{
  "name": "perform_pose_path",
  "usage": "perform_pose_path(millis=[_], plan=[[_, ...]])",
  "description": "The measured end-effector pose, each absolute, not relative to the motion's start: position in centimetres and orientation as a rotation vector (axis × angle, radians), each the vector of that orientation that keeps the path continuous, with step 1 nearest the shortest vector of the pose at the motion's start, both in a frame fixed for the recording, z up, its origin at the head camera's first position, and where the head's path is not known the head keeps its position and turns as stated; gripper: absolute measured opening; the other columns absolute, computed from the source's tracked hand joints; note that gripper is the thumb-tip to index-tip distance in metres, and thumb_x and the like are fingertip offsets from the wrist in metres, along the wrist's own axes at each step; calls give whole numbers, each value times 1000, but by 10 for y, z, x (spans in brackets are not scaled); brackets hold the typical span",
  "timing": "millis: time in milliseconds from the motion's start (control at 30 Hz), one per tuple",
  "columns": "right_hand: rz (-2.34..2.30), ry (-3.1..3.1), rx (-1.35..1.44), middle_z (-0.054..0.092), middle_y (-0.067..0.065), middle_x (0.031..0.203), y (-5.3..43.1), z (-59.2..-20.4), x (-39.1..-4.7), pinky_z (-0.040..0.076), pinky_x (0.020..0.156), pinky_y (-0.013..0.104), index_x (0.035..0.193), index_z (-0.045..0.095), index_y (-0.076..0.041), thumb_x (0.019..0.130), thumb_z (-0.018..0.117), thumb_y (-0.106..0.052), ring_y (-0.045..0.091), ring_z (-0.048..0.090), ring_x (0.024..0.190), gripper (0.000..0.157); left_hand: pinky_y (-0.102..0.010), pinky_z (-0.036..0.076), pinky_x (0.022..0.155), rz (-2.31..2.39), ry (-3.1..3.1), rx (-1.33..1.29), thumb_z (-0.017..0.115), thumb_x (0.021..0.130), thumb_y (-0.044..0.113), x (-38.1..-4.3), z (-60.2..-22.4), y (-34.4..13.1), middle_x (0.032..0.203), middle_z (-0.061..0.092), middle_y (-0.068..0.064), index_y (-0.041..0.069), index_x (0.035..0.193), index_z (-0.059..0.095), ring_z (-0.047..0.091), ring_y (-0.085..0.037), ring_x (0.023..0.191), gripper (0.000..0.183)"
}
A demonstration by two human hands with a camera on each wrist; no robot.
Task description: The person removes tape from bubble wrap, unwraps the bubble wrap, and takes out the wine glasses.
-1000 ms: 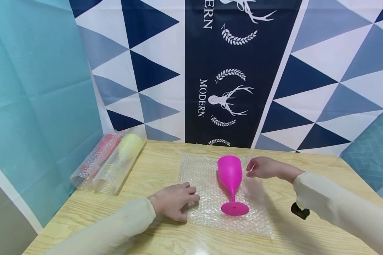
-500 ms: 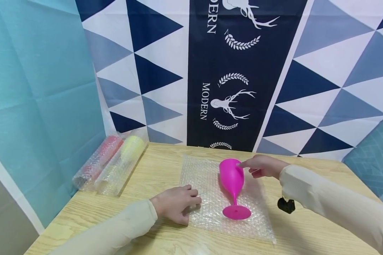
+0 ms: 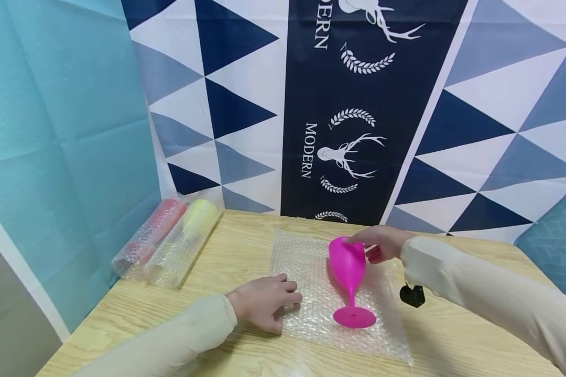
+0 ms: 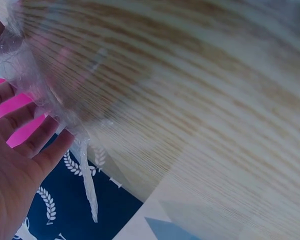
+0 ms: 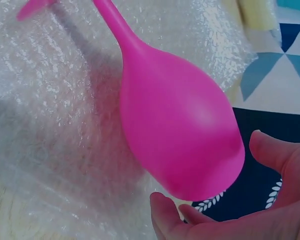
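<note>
A pink plastic goblet (image 3: 347,262) lies on its side on a sheet of bubble wrap (image 3: 306,319), its round foot toward me. My right hand (image 3: 382,242) is at the goblet's mouth. In the right wrist view, the thumb (image 5: 270,150) and fingers (image 5: 166,212) stand spread on either side of the rim, and the thumb looks apart from it. My left hand (image 3: 264,303) rests at the left edge of the bubble wrap. The left wrist view shows its spread fingers (image 4: 55,150) touching that edge, with pink showing between them.
Two bubble-wrapped rolls, one red (image 3: 151,233) and one yellow (image 3: 186,241), lie side by side at the table's back left. A patterned cloth (image 3: 245,104) hangs behind the wooden table (image 3: 137,324). A black wrist camera (image 3: 412,296) hangs below the right sleeve.
My right hand has moved left from beside the goblet to its rim. The left hand stays on the wrap's edge. The whole head view has shifted slightly.
</note>
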State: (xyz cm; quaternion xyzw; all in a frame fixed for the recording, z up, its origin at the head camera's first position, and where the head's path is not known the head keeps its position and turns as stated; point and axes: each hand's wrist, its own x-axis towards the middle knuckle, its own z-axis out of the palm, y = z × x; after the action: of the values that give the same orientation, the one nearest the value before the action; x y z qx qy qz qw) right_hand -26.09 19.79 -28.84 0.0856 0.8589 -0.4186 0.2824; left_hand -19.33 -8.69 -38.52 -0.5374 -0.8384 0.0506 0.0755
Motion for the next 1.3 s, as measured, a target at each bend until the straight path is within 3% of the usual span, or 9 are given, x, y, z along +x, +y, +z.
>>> perform_pose_path(millis=[133, 367, 700, 933, 1300], plan=[[-1147, 2273, 239, 52, 8, 104, 195, -295, -266, 52, 77, 27, 122, 58, -3, 87, 66, -36, 19, 54, 85, 48, -18, 39, 74, 161, -2526, -1618, 69, 70, 39, -192, -384, -85, 89, 52, 10, 24, 105, 58, 40, -7, 77, 40], [-1171, 2236, 301, 52, 16, 115, 190, -308, -271, 57, 79, 33, 130, 50, 2, 85, 70, -40, 25, 58, 94, 64, -18, 38, 73, 201, -2536, -1613, 68, 71, 40, -190, -385, -83, 89, 52, 10, 24, 105, 57, 40, -7, 77, 39], [-1338, 2085, 342, 52, 16, 113, 185, -319, -274, 56, 83, 38, 125, 51, -1, 72, 81, -41, 28, 58, 96, 73, -19, 40, 77, 194, -2507, -1609, 66, 71, 38, -190, -387, -82, 88, 52, 9, 22, 104, 57, 42, -8, 78, 38], [-1334, 2068, 404, 46, 18, 123, 178, -320, -273, 55, 84, 37, 137, 36, 2, 80, 75, -40, 29, 53, 101, 81, -19, 40, 76, 190, -2508, -1602, 67, 70, 39, -192, -387, -81, 88, 52, 9, 23, 104, 57, 41, -7, 77, 39], [-1348, 2056, 398, 46, 16, 124, 169, -317, -281, 55, 84, 36, 137, 33, 0, 77, 76, -44, 30, 52, 106, 86, -18, 39, 74, 182, -2570, -1576, 68, 69, 36, -194, -384, -86, 89, 53, 10, 23, 105, 58, 41, -7, 77, 39]])
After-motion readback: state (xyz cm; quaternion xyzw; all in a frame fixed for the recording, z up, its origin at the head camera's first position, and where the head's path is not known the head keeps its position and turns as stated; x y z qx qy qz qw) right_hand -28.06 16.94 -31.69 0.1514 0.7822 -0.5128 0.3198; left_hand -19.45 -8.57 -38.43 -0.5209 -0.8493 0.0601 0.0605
